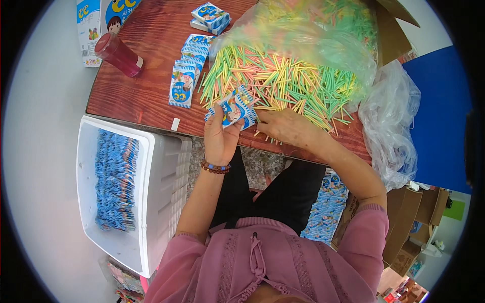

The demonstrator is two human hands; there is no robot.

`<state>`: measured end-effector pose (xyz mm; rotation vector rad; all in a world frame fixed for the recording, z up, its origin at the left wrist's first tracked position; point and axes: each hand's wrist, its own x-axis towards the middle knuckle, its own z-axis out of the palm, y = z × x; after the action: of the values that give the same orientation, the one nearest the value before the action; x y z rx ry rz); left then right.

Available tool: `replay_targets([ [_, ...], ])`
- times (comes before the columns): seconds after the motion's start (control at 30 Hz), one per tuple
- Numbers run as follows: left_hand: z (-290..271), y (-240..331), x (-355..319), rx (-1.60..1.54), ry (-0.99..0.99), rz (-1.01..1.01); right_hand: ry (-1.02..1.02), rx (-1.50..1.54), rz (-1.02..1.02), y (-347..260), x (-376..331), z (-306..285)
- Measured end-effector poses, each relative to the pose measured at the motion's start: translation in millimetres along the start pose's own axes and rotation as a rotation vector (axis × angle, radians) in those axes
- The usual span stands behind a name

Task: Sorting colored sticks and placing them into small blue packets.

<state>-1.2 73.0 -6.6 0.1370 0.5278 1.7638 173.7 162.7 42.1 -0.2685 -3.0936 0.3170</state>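
Note:
My left hand [221,140] is closed on a small blue-and-white packet [235,109], held tilted over the front edge of the table; at least one more packet seems to lie behind it. My right hand [290,126] is bent just right of the packet, fingers together at its side. Whatever those fingertips pinch is hidden. Beyond both hands spreads a heap of thin pink, yellow and green sticks [283,76], partly under a clear plastic bag [298,31]. Some sticks lie beneath my right hand. A row of matching packets [182,85] overlaps left of the heap.
A reddish wooden table [151,101] holds a red-tinted jar [120,54], a packet stack [209,17] and a small white piece [175,124]. A white bin [143,202] of packets [116,177] stands left. Crumpled plastic [391,111] hangs right; more packets [325,207] sit below.

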Motion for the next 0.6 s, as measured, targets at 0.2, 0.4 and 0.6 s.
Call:
replay_targets([
  [0.2, -4.3, 0.0, -0.4, -0.026, 0.006, -0.011, 0.107, 0.064, 0.070, 12.7, -7.1, 11.5],
  [0.4, -4.5, 0.7, -2.0, -0.030, -0.002, -0.005, 0.436, 0.466, 0.356, 13.6, -14.5, -3.9],
  [0.6, -2.0, 1.7, -5.1, 0.001, -0.013, 0.021, 0.963, 1.424, 0.425, -22.2, 18.3, -32.7],
])
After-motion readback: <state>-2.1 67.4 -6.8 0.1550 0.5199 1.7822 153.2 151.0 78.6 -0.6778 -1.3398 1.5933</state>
